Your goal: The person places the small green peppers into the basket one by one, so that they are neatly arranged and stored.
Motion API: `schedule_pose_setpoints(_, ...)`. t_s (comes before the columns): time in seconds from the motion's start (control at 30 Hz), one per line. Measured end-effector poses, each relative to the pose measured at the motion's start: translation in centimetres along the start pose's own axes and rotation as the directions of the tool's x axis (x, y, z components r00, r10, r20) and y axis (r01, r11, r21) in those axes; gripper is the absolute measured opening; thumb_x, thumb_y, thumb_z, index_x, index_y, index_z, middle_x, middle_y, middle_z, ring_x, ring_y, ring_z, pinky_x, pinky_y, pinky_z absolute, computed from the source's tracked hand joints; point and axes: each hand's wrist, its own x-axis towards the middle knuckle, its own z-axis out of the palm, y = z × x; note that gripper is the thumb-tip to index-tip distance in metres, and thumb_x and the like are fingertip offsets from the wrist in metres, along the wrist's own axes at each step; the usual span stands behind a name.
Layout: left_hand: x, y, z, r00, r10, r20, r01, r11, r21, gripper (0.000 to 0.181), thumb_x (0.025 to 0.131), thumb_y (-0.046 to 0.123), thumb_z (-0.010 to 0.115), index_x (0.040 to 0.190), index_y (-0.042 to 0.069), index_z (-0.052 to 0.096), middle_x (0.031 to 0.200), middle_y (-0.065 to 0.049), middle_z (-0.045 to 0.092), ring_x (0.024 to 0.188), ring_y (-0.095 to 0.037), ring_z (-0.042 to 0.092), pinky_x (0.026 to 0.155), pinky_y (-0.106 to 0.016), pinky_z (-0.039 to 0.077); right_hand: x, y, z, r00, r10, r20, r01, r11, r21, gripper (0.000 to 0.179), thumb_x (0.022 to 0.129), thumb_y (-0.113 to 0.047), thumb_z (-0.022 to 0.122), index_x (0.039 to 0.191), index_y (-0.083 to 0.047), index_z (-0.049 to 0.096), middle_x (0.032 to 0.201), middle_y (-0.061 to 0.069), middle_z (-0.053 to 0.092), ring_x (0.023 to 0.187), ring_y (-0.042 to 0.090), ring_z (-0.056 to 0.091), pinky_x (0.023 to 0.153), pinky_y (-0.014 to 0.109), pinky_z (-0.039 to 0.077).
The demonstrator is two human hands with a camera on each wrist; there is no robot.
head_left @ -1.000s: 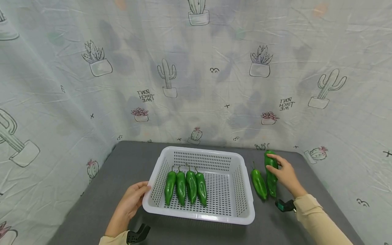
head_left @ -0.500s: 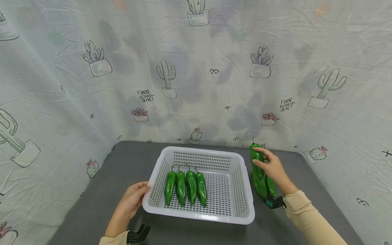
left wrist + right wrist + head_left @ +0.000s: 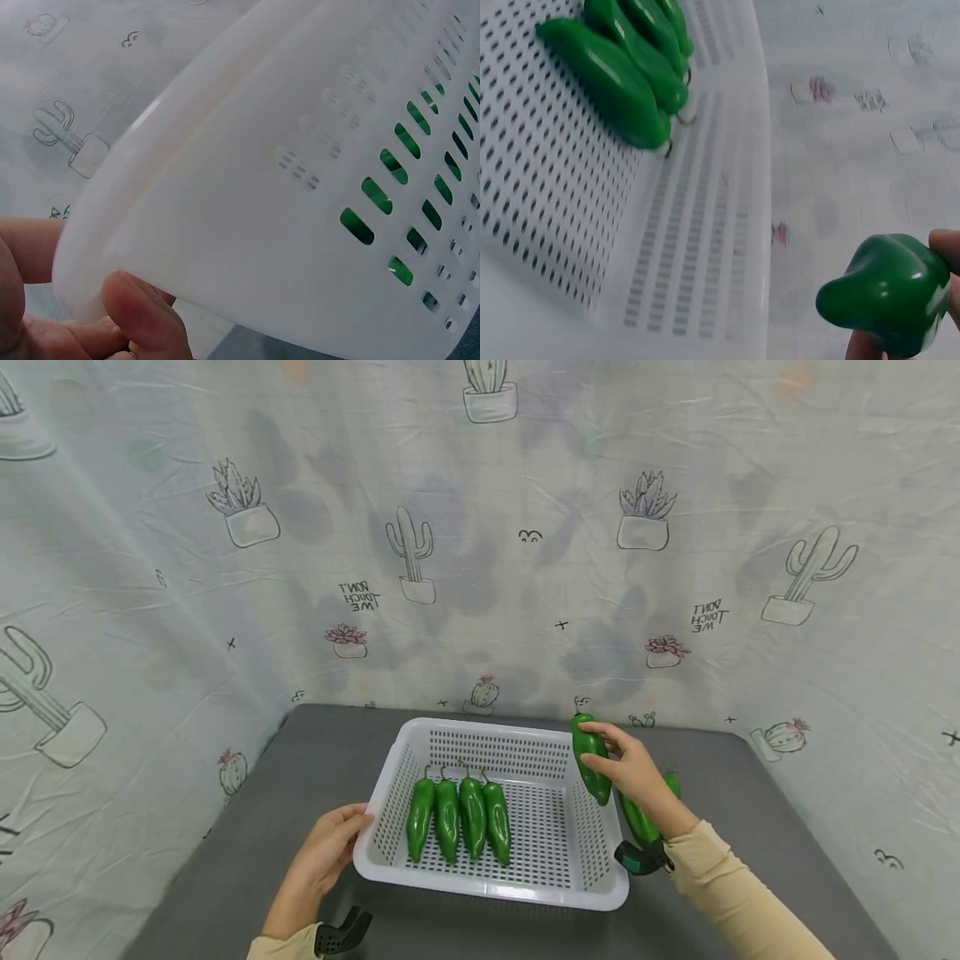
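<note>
A white perforated plastic basket [image 3: 525, 890] sits on the table with several green peppers [image 3: 447, 822] lined up side by side in its left half. My left hand [image 3: 324, 852] grips the basket's left rim, thumb and fingers pinching the edge in the left wrist view. My right hand [image 3: 632, 770] holds a green pepper [image 3: 591, 756] between thumb and fingers, over the basket's right rim. In the right wrist view the tip of the held pepper [image 3: 889, 296] points at the camera. Partly hidden behind my right wrist, more green peppers [image 3: 637, 820] lie on the table right of the basket.
The dark grey table [image 3: 330, 743] reaches back to a pale curtain [image 3: 495, 560] printed with cactus drawings, which also hangs along both sides. A black strap device [image 3: 641, 857] is worn on my right wrist, and another [image 3: 343, 933] on my left.
My right hand has lifted a pepper from the group at the right and carried it left to the basket's right rim. The left hand stays on the basket.
</note>
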Motion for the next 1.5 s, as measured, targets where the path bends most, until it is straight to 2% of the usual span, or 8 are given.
schedule_pose_setpoints(0.2,-0.1,-0.1,0.1,1.0,-0.014,-0.007,0.014,1.0,0.008,0.041,0.095,0.011,0.049,0.128,-0.014,0.044,0.111,-0.017,0.063,0.094,-0.02,0.065,0.073,-0.03,0.053,0.4,-0.3,2.0,0.999,0.017,0.041,-0.02,0.998,0.061,0.051,0.092,-0.02,0.063,0.139,-0.013,0.046,0.128,0.021,0.051,0.113,0.037,0.051,0.075,0.036,0.051)
schedule_pose_setpoints(0.43,-0.2,-0.3,0.2,0.999,-0.026,-0.02,0.026,1.0,0.005,0.041,0.095,0.01,0.049,0.128,-0.014,0.044,0.113,-0.019,0.062,0.097,-0.022,0.064,0.073,-0.031,0.053,1.1,-0.1,4.3,0.994,0.075,0.074,-0.08,0.994,0.07,0.048,0.09,-0.015,0.064,0.136,-0.013,0.049,0.134,0.021,0.046,0.119,0.038,0.049,0.082,0.04,0.05)
schedule_pose_setpoints(0.67,-0.1,-0.3,0.2,1.0,-0.017,-0.013,0.017,1.0,-0.001,0.04,0.095,0.01,0.048,0.127,-0.014,0.044,0.113,-0.02,0.062,0.096,-0.023,0.064,0.072,-0.032,0.053,1.8,-0.2,6.5,0.988,0.126,0.094,-0.131,0.99,0.045,0.044,0.089,-0.009,0.065,0.132,-0.01,0.054,0.125,0.021,0.054,0.103,0.03,0.06,0.076,0.038,0.052)
schedule_pose_setpoints(0.93,0.0,-0.1,0.2,1.0,-0.012,-0.014,0.012,1.0,0.011,0.039,0.095,0.009,0.048,0.127,-0.014,0.044,0.114,-0.021,0.061,0.097,-0.023,0.064,0.072,-0.032,0.053,2.2,0.0,8.7,0.983,0.16,0.092,-0.146,0.979,-0.141,0.039,0.081,-0.006,0.072,0.118,-0.014,0.064,0.116,0.014,0.062,0.098,0.03,0.062,0.068,0.037,0.053)
schedule_pose_setpoints(1.07,0.0,-0.1,0.2,1.0,-0.01,-0.01,0.01,1.0,0.008,0.039,0.095,0.009,0.047,0.127,-0.014,0.044,0.114,-0.02,0.062,0.097,-0.022,0.064,0.072,-0.031,0.053,2.2,0.3,9.5,0.984,0.139,0.109,-0.111,0.966,-0.232,0.039,0.078,-0.005,0.074,0.114,-0.013,0.066,0.117,0.015,0.063,0.097,0.031,0.063,0.066,0.035,0.053)
schedule_pose_setpoints(1.3,-0.1,0.1,0.2,1.0,-0.008,-0.01,0.008,1.0,0.005,0.04,0.096,0.009,0.048,0.127,-0.015,0.044,0.113,-0.02,0.062,0.095,-0.021,0.064,0.072,-0.032,0.053,2.4,0.6,10.1,0.982,0.121,0.147,-0.068,0.943,-0.325,0.037,0.075,-0.005,0.075,0.111,-0.011,0.068,0.124,0.015,0.06,0.101,0.032,0.061,0.072,0.039,0.053)
schedule_pose_setpoints(1.5,-0.1,0.2,0.1,1.0,-0.014,-0.019,0.014,1.0,0.003,0.04,0.096,0.009,0.049,0.128,-0.014,0.044,0.113,-0.019,0.062,0.096,-0.022,0.064,0.073,-0.032,0.053,2.6,0.5,10.7,0.971,0.126,0.203,-0.032,0.911,-0.411,0.039,0.072,-0.005,0.077,0.11,-0.011,0.068,0.122,0.015,0.061,0.101,0.028,0.06,0.076,0.039,0.052)
